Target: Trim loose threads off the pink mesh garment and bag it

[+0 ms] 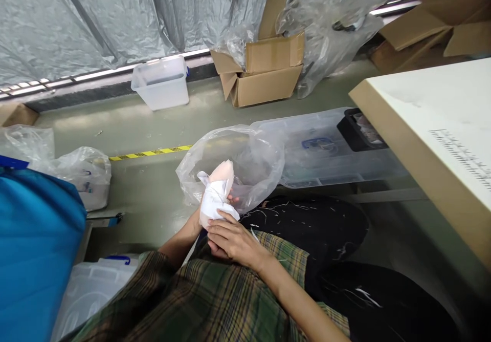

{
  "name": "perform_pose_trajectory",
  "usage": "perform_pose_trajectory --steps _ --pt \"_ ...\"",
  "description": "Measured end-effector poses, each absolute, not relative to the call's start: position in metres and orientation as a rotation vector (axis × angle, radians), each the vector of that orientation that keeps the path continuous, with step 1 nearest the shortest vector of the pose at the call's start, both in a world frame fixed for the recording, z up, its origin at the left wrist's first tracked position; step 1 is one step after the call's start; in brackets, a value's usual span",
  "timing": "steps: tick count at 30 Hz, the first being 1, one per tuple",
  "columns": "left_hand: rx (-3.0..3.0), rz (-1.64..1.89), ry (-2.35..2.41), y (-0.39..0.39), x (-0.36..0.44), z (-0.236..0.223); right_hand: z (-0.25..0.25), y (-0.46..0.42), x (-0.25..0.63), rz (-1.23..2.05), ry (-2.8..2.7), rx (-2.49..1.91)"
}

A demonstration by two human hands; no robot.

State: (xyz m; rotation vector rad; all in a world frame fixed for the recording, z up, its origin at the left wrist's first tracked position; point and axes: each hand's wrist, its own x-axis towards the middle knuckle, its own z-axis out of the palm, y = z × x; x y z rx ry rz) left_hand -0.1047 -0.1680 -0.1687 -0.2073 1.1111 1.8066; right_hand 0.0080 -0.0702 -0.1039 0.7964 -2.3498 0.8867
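Note:
My left hand (203,220) is closed around a small pale pink piece (222,172) wrapped in white fabric (213,201); most of that hand is hidden behind the fabric. My right hand (232,239) lies over the lower end of the white fabric, fingers curled and gripping it. Both hands are above my lap, on black cloth with white thread scraps (307,219). A clear plastic bag (245,163) stands open just behind the pink piece.
A white-topped table (441,127) fills the right. A clear lidded bin (326,147) lies under it, with a black tray (360,129). On the floor: a clear tub (161,83), cardboard boxes (264,76), yellow-black tape (149,153). Blue fabric (34,250) is at the left.

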Motion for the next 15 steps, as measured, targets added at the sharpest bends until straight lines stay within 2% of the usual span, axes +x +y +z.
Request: perform_pose_trajectory --steps 9,15 --pt "-0.378 1.811 0.996 -0.165 -0.117 -0.179 -0.092 -0.066 0.009 0.934 -2.383 0.644" --pt "-0.429 1.785 1.022 -0.167 -0.103 -0.177 -0.095 -0.027 -0.009 0.469 -2.812 0.136"
